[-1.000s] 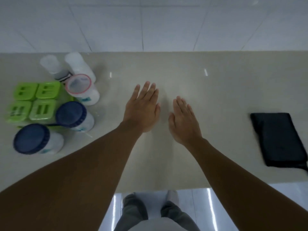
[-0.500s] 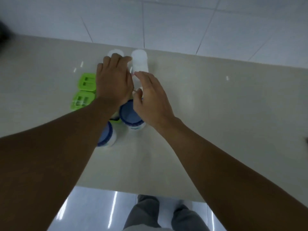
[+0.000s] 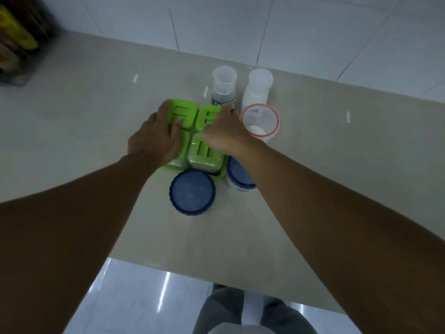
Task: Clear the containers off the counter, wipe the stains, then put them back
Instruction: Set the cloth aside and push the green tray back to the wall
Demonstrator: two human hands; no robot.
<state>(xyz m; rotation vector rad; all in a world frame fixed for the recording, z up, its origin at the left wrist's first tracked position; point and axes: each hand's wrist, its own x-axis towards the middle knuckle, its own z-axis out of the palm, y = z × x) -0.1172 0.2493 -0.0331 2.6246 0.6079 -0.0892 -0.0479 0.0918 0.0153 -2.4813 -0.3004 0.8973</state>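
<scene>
Near the middle of the counter [image 3: 96, 121], seated on its own tray and not visibly lifted: green container set [image 3: 193, 141], four lidded boxes in a square. Clasped from both sides: left hand [image 3: 154, 138] curled over the left boxes, fingertips hooked round the far-left corner; right hand [image 3: 226, 133] curled over the far-right lid, knuckles up, fingertips hidden past the right edge. Crowded all round. Just in front of the set, nearly touching the tray, a blue-lidded jar [image 3: 192, 191]. To the front-right, partly under the right forearm, a second blue-lidded jar [image 3: 237, 177]. Just right of the set, a red-rimmed clear tub [image 3: 261, 121]. Directly behind the set, a dark bottle with a clear cap [image 3: 224, 85], and further right of that, a white bottle [image 3: 257, 88]. Far to the left of the set, blurred, some sort of rack [image 3: 16, 44]. Judged as the first stage, clearing the containers, with nothing yet wiped and no cloth in sight. Next, probably: lift straight up and level, with even pressure from both sides to keep the four boxes seated on the tray. Clear the dark bottle behind and the jar in front before swinging aside. Set down well away from the patch to be wiped. No stains discernible around the set from this angle.
</scene>
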